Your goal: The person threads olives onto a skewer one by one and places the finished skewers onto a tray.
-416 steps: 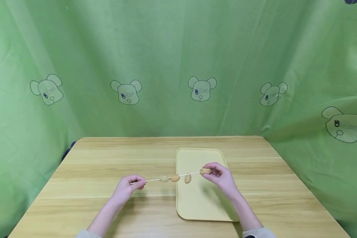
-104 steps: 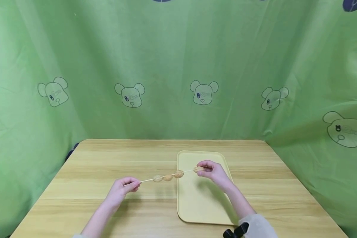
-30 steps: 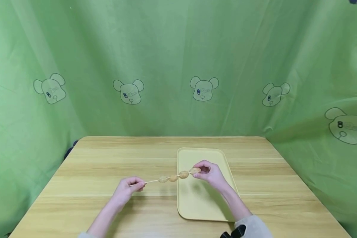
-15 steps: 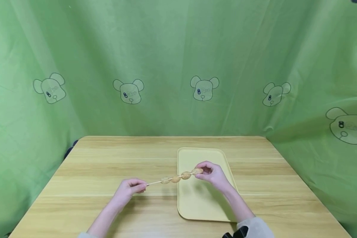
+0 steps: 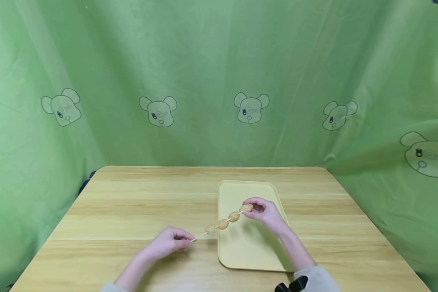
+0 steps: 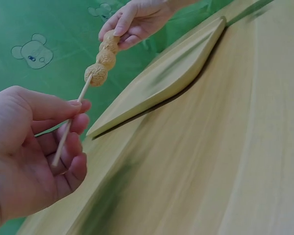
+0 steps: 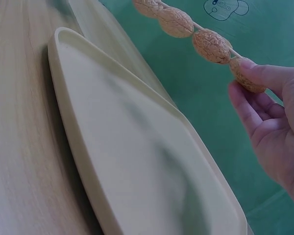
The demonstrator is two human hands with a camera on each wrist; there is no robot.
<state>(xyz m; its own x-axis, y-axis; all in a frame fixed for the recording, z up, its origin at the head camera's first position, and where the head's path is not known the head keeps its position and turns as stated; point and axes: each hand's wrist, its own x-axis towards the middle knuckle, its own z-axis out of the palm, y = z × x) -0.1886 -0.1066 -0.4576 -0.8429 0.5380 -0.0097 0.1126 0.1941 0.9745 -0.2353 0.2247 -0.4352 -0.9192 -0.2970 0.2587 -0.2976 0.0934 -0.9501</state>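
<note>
My left hand (image 5: 169, 242) pinches the bare end of a thin wooden skewer (image 6: 63, 142) between thumb and fingers. Several oval, wrinkled tan balls (image 7: 212, 46) sit on the skewer in a row; their exact food kind is unclear. At the far end, my right hand (image 5: 269, 215) grips the last ball (image 7: 247, 76) with thumb and fingertips. In the head view the skewer slants up from left to right, above the left edge of a pale yellow tray (image 5: 248, 255). The skewer's tip near the right hand is mostly hidden.
The tray lies on a light wood table (image 5: 131, 202), right of centre. Green curtains (image 5: 204, 61) with bear-head prints hang behind and at both sides. A black device (image 5: 293, 284) is on the right sleeve.
Earlier, two balls were on the skewer, one lay on the tray and one was in the right hand; now all are threaded. Lately the left hand has moved right and nearer, tilting the skewer.
</note>
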